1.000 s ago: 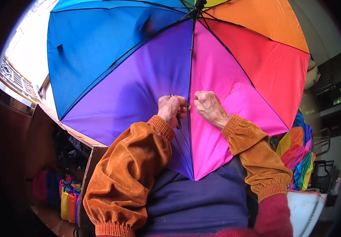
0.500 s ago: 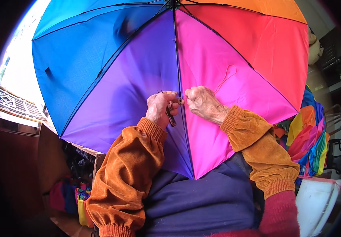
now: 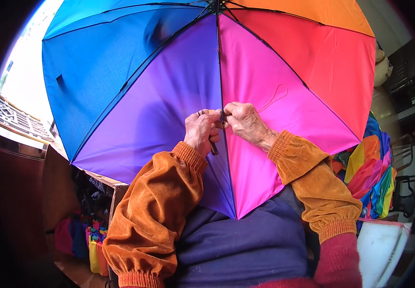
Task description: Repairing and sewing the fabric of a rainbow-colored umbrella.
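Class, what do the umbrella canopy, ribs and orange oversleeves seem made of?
Umbrella canopy: probably thin synthetic cloth; soft sheen, fine creases. Black ribs: likely painted metal, being slim; plastic is possible. Orange oversleeves: apparently velvety fabric, with soft folds and ribbed cuffs.

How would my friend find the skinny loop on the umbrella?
Start at the big rainbow umbrella and find its pink panel. Look just above and right of the person's right hand. The thin loop there is reddish and curls back on itself, unlike the thicker black ribs.
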`<state>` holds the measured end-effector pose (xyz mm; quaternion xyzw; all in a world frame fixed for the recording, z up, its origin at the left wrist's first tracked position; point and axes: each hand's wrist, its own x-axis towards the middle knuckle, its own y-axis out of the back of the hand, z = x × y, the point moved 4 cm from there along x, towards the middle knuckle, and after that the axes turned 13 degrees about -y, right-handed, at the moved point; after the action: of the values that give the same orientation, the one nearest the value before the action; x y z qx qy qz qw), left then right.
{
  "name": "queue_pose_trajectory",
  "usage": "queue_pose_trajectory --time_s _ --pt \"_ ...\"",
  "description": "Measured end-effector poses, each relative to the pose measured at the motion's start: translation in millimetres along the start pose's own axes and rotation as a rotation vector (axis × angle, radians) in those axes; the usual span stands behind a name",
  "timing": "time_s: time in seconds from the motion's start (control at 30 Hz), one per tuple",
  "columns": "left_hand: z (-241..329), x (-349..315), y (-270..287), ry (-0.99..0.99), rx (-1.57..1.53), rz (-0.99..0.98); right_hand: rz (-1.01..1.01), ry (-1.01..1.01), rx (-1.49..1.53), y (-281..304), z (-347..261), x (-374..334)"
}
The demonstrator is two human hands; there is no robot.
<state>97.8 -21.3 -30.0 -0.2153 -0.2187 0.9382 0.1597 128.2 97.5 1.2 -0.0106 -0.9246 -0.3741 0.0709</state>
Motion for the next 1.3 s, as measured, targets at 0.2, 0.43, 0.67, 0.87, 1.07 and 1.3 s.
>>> queue_pose_trajectory --time_s 0.2,0.43,0.67,0.87,1.07,1.3 --pt "0.5 -4.0 -3.4 -0.026 0.015 0.102 0.197 -0.224 0.032 12.3 -10.9 7.4" --pt "-4.1 -13.8 -6.0 -0.133 -0.175 0.215 0.051 -0.406 0.158 3.3 -9.7 15.9" --pt "-5.7 -22.6 -4.2 -0.187 -0.289 0.232 0.009 -0.498 0.274 5.3 -7.0 14.8" --pt "-5.5 -22.7 -3.7 -0.174 -0.299 0.203 -0.132 -0.625 0.580 3.5 -6.3 11.9" --pt "-8.6 -20.8 -2.8 -0.158 -0.281 0.181 -0.150 -0.675 0.598 3.1 -4.0 8.7" --pt "-10.3 -18.9 -4.4 -0.171 -0.292 0.154 -0.139 -0.691 0.621 4.6 -2.4 10.0"
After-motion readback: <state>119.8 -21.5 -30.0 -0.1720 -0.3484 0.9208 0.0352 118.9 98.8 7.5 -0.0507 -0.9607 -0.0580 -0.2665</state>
